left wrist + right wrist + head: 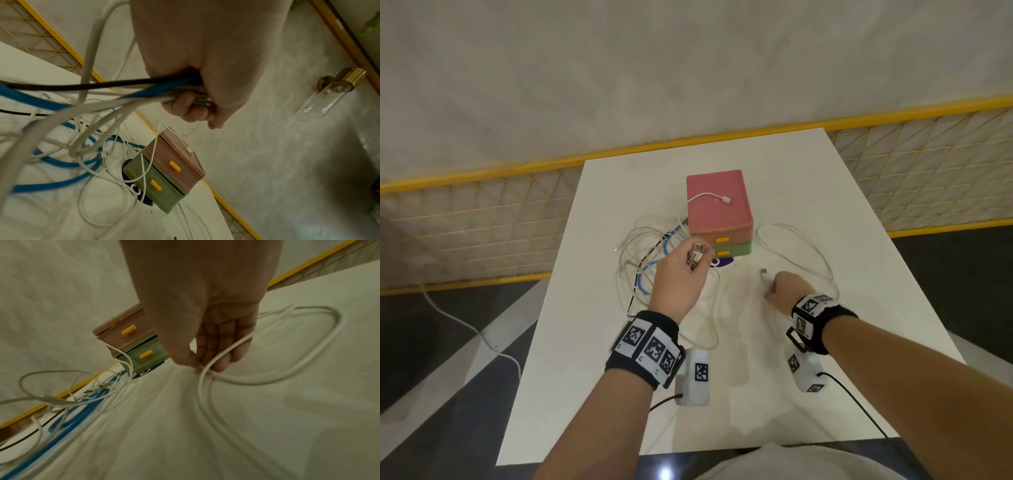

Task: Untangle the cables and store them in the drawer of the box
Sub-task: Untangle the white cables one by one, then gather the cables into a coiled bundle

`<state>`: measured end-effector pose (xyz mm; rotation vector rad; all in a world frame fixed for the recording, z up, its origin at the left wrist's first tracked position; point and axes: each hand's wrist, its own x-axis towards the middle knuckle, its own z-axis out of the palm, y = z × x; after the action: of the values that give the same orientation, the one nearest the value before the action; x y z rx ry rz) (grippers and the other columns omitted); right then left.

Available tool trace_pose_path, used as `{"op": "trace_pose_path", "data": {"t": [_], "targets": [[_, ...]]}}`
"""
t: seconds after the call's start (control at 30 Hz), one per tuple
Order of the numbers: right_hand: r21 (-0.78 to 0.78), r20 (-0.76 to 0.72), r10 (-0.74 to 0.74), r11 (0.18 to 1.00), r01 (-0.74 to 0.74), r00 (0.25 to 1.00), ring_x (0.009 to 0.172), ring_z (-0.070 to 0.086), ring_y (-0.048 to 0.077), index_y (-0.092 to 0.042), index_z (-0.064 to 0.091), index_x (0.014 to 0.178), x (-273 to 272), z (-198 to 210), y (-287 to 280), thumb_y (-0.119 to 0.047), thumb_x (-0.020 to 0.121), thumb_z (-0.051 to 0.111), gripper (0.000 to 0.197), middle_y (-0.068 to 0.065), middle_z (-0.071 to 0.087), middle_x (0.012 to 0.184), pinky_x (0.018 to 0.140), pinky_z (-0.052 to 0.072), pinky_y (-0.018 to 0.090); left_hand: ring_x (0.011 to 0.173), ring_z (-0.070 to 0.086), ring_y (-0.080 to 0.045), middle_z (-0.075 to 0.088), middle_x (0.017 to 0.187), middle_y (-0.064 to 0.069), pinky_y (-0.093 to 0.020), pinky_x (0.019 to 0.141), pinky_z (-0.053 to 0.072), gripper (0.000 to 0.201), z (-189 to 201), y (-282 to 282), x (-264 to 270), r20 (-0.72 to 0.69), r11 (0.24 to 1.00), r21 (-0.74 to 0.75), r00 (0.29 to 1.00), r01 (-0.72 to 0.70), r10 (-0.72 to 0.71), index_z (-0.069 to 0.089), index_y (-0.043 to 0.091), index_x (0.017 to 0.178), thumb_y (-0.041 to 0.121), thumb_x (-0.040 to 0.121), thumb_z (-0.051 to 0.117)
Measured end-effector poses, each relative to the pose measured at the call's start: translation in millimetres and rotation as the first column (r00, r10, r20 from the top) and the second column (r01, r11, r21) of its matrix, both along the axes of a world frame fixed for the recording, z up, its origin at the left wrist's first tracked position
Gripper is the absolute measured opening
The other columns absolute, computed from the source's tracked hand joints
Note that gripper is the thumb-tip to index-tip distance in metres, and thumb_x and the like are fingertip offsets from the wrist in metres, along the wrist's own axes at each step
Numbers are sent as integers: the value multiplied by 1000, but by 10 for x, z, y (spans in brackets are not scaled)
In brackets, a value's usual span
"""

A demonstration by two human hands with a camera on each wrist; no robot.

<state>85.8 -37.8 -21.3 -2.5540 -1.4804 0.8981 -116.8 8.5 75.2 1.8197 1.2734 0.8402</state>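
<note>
Beside box (717, 209), tangled cables (643, 260) — yellow fence (482, 212)

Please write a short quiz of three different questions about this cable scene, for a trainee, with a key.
1. True or false: both drawers of the box are closed.
2. Which colours run through the left hand? A) blue, black, white B) red, green C) only white
3. Fill in: the right hand pinches the end of the white cable that loops on the table to the ____ of the box.

Key: 1 true; 2 A; 3 right.
</note>
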Motion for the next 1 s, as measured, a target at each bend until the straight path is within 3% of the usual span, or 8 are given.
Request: {"op": "trace_pose_path", "data": {"t": [0.13, 0.27, 0.5, 0.63, 0.73, 0.83, 0.9, 1.0], "targets": [[290, -199, -44, 952, 101, 979, 74, 62, 23, -12, 47, 95, -102, 123, -28, -24, 91, 48, 13, 7, 69, 89, 68, 50, 34, 51, 44, -3, 63, 74, 6, -17, 55, 36, 12, 19, 19, -13, 64, 997, -75, 998, -10, 15, 66, 19, 97, 30, 94, 61], [600, -454, 148, 780, 178, 879, 49, 52, 1, -14, 41, 96, -352, 557, -100, -18, 98, 44, 5, 3, 72, 77, 51, 38, 13, 48, 43, -2, 61, 74, 10, -14, 52, 36, 11, 68, 19, 30, 132, 993, -115, 991, -4, 19, 66, 28, 103, 32, 94, 60], [747, -460, 443, 661, 67, 769, 63, 62, 17, -7, 40, 106, -574, 931, -229, -11, 100, 40, 8, -2, 56, 69, 69, 49, 24, 47, 51, 1, 59, 67, 6, -14, 49, 41, 18, 335, -39, 288, 337, 977, -181, 941, 109, -43, 64, 12, 106, 26, 95, 60], [556, -324, 436, 806, -204, 840, 63, 54, 25, -22, 50, 103, -319, 680, -325, -17, 101, 32, 19, -2, 45, 69, 68, 47, 32, 47, 44, -8, 57, 60, 5, -22, 47, 35, 9, 503, 56, 214, 485, 981, -196, 868, -8, 104, 60, 12, 90, 19, 95, 59], [349, -233, 427, 875, -334, 874, 94, 61, 21, -26, 52, 122, -97, 536, -367, -21, 101, 34, 28, -1, 61, 96, 88, 47, 36, 45, 40, -8, 53, 66, -1, -19, 45, 35, 19, 629, 60, 151, 526, 991, -127, 849, 34, 38, 62, 25, 106, 10, 96, 55], [474, -318, 447, 839, -268, 836, 136, 36, 5, -29, 18, 150, -100, 779, -320, -38, 92, 56, 70, -11, 35, 148, 112, 29, 24, 48, 38, -12, 53, 68, -4, -20, 43, 34, 24, 663, 2, 163, 479, 990, -59, 874, 126, -83, 65, 32, 103, 11, 97, 54], [619, -466, 499, 774, -133, 731, 139, 30, -2, -33, 7, 150, -259, 1061, -246, -33, 82, 73, 95, -16, 28, 152, 114, 26, 22, 52, 43, -17, 57, 66, -3, -23, 46, 37, 14, 667, -64, 220, 441, 983, -64, 889, 171, -126, 62, 26, 98, 13, 96, 56], [647, -597, 528, 762, -26, 604, 122, 53, 8, -31, 24, 141, -515, 1328, -114, -8, 73, 80, 91, -3, 54, 131, 103, 44, 26, 61, 53, -9, 65, 88, -7, -22, 59, 44, 10, 740, -181, 317, 408, 974, -15, 890, 226, -201, 58, 24, 95, 15, 94, 61]]}}
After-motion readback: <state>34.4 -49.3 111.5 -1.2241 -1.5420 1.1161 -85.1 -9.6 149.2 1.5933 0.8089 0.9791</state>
